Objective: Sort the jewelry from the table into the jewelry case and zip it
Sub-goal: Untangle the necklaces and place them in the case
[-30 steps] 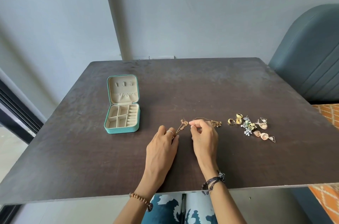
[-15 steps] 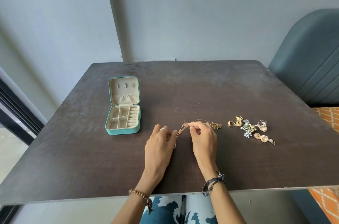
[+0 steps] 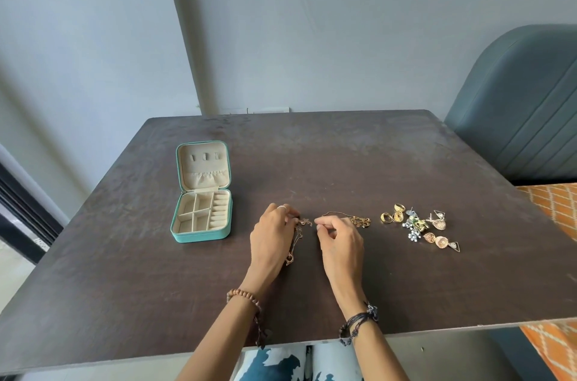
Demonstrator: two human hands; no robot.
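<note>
A teal jewelry case [image 3: 201, 232] lies open at the left of the dark table [image 3: 343, 162], its beige compartments bare. My left hand [image 3: 272, 240] pinches a gold chain necklace [image 3: 298, 237] that trails down beside my palm. My right hand [image 3: 340, 241] pinches a second thin chain whose gold pendant [image 3: 360, 220] rests on the table just to the right. A pile of gold rings and earrings [image 3: 418, 226] lies further right.
A grey-blue padded chair [image 3: 518, 106] stands at the table's right side. A grey wall rises behind the table. The table's front edge runs just above my knees.
My hands have drawn a little apart, separating the two chains. The left one now holds its chain hanging toward me, away from the pendant on the right.
</note>
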